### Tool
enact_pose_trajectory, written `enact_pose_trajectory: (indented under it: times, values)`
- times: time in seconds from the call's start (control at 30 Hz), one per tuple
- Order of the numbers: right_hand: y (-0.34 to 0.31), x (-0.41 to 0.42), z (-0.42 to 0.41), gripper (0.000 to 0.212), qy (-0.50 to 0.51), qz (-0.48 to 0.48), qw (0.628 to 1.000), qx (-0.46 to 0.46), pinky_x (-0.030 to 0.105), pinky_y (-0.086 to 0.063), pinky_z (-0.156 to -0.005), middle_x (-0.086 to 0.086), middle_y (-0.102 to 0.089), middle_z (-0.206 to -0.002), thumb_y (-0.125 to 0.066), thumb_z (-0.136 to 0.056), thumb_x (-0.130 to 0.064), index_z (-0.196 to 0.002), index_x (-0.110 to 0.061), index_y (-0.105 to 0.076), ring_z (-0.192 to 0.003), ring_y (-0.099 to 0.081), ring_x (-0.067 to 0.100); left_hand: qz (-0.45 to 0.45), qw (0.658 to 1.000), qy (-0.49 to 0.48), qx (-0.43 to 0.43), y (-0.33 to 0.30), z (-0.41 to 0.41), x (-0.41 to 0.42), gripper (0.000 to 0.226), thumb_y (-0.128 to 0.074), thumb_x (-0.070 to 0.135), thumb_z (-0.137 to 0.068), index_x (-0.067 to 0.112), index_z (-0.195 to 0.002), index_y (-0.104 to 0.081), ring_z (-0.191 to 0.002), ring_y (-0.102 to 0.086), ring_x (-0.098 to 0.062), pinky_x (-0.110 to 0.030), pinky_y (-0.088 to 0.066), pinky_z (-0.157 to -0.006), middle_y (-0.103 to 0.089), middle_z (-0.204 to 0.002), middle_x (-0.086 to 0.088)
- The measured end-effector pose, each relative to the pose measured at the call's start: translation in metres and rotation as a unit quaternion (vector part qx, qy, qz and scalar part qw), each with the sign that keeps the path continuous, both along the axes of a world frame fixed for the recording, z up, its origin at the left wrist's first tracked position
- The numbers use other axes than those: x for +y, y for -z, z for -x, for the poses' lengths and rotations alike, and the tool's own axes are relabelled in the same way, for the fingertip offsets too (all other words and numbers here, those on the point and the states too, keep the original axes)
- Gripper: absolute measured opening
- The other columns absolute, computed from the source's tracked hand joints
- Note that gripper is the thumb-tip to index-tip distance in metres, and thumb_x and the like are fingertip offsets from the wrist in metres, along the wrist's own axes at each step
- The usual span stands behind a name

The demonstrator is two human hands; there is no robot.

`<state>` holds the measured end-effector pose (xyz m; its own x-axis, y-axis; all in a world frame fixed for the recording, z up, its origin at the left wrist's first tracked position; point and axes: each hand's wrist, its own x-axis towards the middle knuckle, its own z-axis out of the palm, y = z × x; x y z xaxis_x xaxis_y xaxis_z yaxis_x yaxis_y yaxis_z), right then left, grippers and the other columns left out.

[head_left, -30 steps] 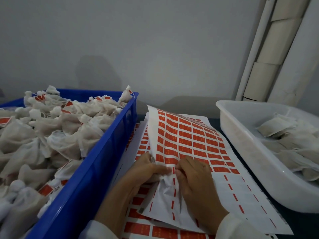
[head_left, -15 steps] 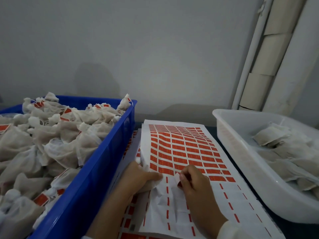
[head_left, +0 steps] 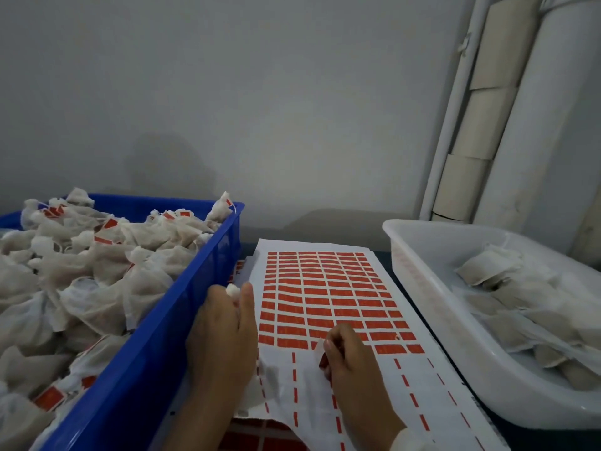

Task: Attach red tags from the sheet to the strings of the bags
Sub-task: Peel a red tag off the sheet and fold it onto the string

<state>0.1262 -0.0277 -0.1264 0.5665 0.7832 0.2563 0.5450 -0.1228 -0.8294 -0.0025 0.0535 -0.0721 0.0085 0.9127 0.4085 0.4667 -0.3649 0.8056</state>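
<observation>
Open sheet (head_left: 328,288) between blue crate (head_left: 182,307) and white tub (head_left: 432,307)

Left hand (head_left: 224,333) back-up, fingers curled round something small and white, thumb straight along the inner side. Right hand (head_left: 349,359) just beside it, knuckles up, fingertips (head_left: 327,348) bunched in a pinch; both forearms reaching forward.

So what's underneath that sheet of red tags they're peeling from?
Another sheet of red tags shows under the top sheet at its near and left edges. How many more lie below is covered. The right hand pinches a tag.
</observation>
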Motion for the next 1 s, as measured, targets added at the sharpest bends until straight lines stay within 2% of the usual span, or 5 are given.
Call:
enact_pose_trajectory:
  times: [0.3, 0.57, 0.73, 0.83, 1.0]
  values:
    - [0.001, -0.001, -0.001, 0.027, 0.020, -0.035, 0.999, 0.035, 0.005, -0.046, -0.068, -0.021, -0.058, -0.087, -0.030, -0.080, -0.050, -0.088, -0.031, -0.046, -0.077, -0.061, 0.002, 0.079, 0.925, 0.199, 0.313, 0.029, -0.009, 0.004, 0.057, -0.051, 0.042, -0.090, 0.027, -0.138, -0.025, -0.106, -0.060, -0.007, -0.009, -0.047, -0.059, -0.052, -0.130, 0.014]
    - [-0.004, 0.001, -0.009, 0.019, 0.070, -0.108, 0.981, 0.145, 0.005, -0.043, -0.048, -0.018, -0.061, -0.071, -0.040, -0.093, -0.038, -0.085, -0.025, -0.052, -0.064, -0.063, 0.003, 0.092, 0.919, 0.216, 0.316, 0.040, -0.010, 0.009, 0.068, -0.064, 0.044, -0.081, 0.031, -0.136, -0.027, -0.077, -0.060, -0.004, -0.013, -0.050, -0.066, -0.056, -0.121, 0.017]
    - [-0.010, 0.000, -0.013, 0.022, 0.048, -0.152, 0.973, 0.167, 0.009, -0.046, -0.052, -0.014, -0.067, -0.066, -0.048, -0.090, -0.033, -0.081, -0.019, -0.063, -0.065, -0.064, 0.001, 0.243, 0.933, 0.259, 0.059, 0.035, -0.031, 0.008, 0.059, -0.035, 0.065, -0.082, 0.020, -0.117, -0.050, -0.075, -0.058, -0.007, -0.018, -0.050, -0.061, -0.059, -0.085, 0.014]
    - [-0.011, 0.000, -0.014, 0.013, 0.040, -0.172, 0.969, 0.171, 0.007, -0.047, -0.052, -0.019, -0.069, -0.073, -0.053, -0.088, -0.028, -0.085, -0.021, -0.063, -0.070, -0.067, 0.001, 0.378, 0.837, 0.301, -0.255, 0.032, -0.041, 0.005, 0.048, -0.036, 0.044, -0.095, 0.002, -0.095, -0.058, -0.065, -0.055, -0.014, -0.029, -0.053, -0.067, -0.057, -0.071, 0.000]
    - [-0.008, 0.000, -0.014, 0.008, 0.033, -0.171, 0.973, 0.152, 0.007, -0.049, -0.058, -0.019, -0.070, -0.078, -0.058, -0.086, -0.020, -0.086, -0.025, -0.063, -0.076, -0.068, 0.003, 0.415, 0.826, 0.313, -0.217, 0.020, -0.037, 0.006, 0.042, -0.040, 0.028, -0.094, 0.012, -0.057, -0.051, -0.047, -0.048, -0.011, -0.012, -0.041, -0.045, -0.053, -0.050, 0.000]
